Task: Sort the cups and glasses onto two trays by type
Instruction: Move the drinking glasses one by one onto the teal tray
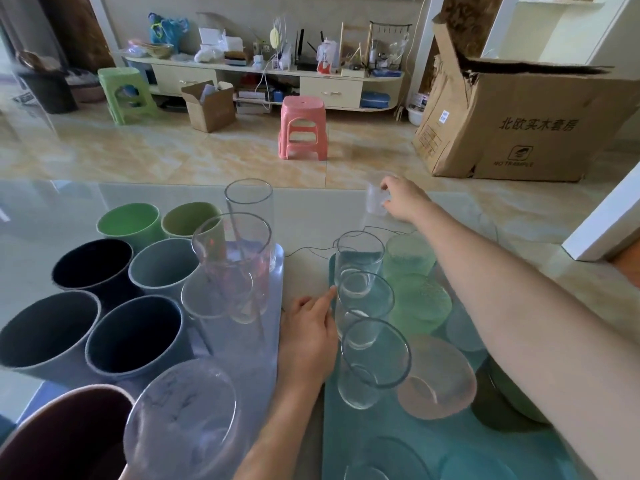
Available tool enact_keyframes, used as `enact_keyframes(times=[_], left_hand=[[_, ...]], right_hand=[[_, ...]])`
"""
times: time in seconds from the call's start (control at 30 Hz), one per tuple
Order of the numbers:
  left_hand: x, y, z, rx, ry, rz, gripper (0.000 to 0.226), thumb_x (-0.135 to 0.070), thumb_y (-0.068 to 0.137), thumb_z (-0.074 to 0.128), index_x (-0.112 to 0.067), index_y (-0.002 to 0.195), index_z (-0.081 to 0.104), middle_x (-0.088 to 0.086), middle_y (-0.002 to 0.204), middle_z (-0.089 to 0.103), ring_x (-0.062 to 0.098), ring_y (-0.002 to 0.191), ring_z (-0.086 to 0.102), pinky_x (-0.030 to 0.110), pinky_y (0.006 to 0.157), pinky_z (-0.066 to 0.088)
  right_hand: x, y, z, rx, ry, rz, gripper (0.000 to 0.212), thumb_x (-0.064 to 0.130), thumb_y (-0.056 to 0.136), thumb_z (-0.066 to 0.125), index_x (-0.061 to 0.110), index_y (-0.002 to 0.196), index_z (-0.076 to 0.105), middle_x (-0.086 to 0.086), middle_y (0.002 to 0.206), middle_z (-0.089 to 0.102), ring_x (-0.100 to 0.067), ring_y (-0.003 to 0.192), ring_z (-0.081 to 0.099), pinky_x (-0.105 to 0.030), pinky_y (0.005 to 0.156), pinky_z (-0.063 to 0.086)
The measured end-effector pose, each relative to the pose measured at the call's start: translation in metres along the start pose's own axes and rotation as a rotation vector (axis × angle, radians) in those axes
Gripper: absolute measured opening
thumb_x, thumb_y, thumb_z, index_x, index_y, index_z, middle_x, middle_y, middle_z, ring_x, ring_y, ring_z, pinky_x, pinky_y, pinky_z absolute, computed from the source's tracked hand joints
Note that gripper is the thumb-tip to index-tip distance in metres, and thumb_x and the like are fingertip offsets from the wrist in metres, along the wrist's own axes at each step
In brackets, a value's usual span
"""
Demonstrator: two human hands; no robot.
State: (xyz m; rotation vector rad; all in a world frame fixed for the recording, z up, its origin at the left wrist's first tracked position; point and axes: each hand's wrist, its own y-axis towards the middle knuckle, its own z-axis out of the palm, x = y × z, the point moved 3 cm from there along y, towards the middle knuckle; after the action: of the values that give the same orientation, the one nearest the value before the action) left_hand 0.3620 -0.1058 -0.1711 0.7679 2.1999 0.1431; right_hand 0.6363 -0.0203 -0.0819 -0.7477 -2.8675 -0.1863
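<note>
Counting from gap between my two trays [277, 271]. Left of gap: seven opaque cups [138, 337], two green, three blue-grey, one near-black, one maroon; four tall clear glasses [232, 258]. Right of gap: three short clear glasses [375, 355], two green textured glasses [419, 303], one pinkish glass [436, 379]. Beyond gap, far right: one small clear cup [376, 200].

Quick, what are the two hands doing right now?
Left hand: open, holds nothing, forefinger touching the teal tray edge.
Right hand: gripping a small clear cup at the table's far edge.
</note>
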Motion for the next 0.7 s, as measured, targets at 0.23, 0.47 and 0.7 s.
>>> enact_keyframes(times=[0.23,0.47,0.7], left_hand=[[-0.003,-0.001,-0.002,0.041,-0.023,-0.023,0.027,-0.011,0.093,0.048,-0.014,0.114,0.065,-0.004,0.098,0.069,0.02,0.102,0.052,0.031,0.083,0.043],[-0.008,-0.013,-0.008,0.104,-0.107,-0.065,0.026,-0.007,0.089,0.049,-0.012,0.11,0.063,-0.003,0.1,0.067,0.024,0.106,0.058,0.039,0.087,0.049],[-0.013,-0.059,-0.017,0.201,-0.128,-0.142,0.042,-0.019,0.1,0.04,-0.018,0.142,0.045,0.008,0.145,0.047,0.022,0.145,0.021,0.035,0.112,0.029]], right_hand=[[0.006,-0.015,-0.014,-0.136,0.028,0.051,0.018,0.004,0.09,0.047,0.007,0.098,0.063,-0.014,0.112,0.06,-0.031,0.088,0.056,-0.031,0.07,0.038],[0.01,-0.124,-0.078,-0.393,0.105,-0.188,0.01,0.013,0.092,0.05,0.01,0.09,0.059,-0.002,0.098,0.06,-0.021,0.079,0.058,-0.028,0.061,0.045],[-0.022,-0.277,-0.122,-0.481,0.168,-0.132,0.012,0.016,0.09,0.057,0.009,0.097,0.064,-0.004,0.101,0.063,-0.018,0.084,0.061,-0.034,0.072,0.053]])
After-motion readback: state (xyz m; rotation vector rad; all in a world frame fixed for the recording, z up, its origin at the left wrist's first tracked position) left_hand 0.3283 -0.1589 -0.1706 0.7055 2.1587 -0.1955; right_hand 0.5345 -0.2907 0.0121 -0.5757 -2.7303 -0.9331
